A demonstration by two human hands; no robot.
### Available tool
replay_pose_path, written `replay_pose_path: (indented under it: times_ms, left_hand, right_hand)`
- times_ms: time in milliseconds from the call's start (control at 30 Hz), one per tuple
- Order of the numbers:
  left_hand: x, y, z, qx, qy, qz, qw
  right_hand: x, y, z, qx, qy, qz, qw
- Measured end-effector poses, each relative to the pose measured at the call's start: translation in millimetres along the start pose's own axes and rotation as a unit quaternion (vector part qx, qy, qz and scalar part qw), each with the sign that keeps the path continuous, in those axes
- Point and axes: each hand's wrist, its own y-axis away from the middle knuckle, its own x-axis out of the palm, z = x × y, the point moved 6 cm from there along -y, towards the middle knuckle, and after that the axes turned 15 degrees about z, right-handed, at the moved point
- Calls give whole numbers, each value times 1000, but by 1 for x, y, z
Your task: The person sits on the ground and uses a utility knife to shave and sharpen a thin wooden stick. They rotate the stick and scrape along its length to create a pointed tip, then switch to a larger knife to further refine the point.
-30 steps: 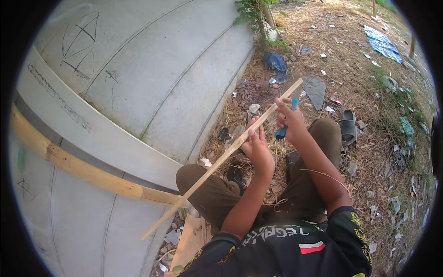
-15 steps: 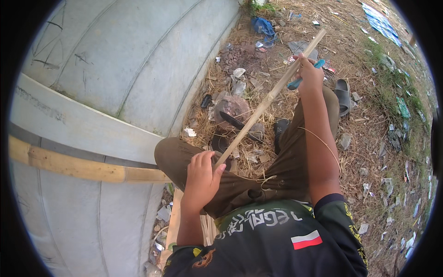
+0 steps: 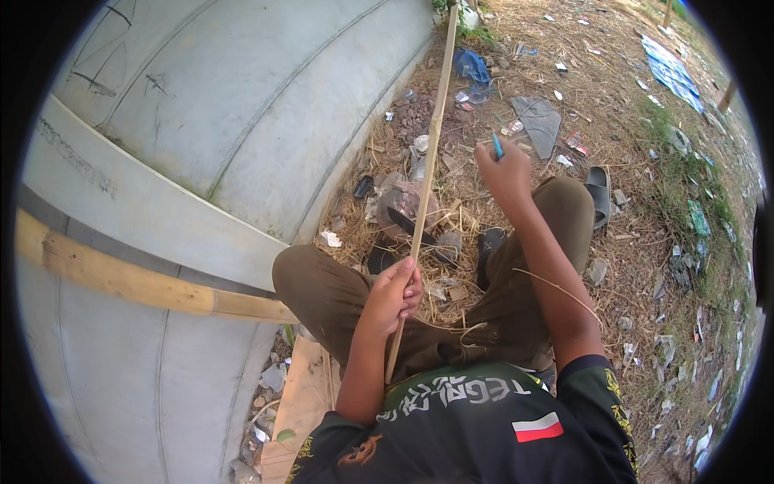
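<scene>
My left hand (image 3: 393,298) is wrapped round the lower part of a long, pale bamboo strip (image 3: 434,145). The strip stretches from beside my shirt, up between my knees, to the top of the view. To its right, my right hand (image 3: 505,171) is raised above my right knee, apart from the strip. It is closed on a slim teal object (image 3: 497,146); only one end shows above the fist, so its kind is unclear. A dark blade (image 3: 401,219) lies partly behind the strip, next to a round reddish block (image 3: 415,203).
A grey panelled wall (image 3: 242,105) rises on the left, with a thick bamboo pole (image 3: 129,274) along it. Straw and litter cover the ground. A grey sandal (image 3: 597,194) lies beyond my right knee, and a blue plastic bag (image 3: 472,66) lies near the wall's far end.
The bamboo strip has swung from a rightward slant to nearly upright. My right hand has let go of it and moved left and down. My left hand has closed round it.
</scene>
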Motion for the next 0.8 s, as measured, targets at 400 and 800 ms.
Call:
replay_pose_path:
  times_ms: [400, 800]
  left_hand:
    - [-12, 6, 28, 84, 124, -47, 988]
    - [-6, -1, 34, 56, 134, 1, 989]
  right_hand:
    - [135, 74, 63, -232, 253, 264, 902]
    - [138, -20, 43, -167, 363, 141, 906]
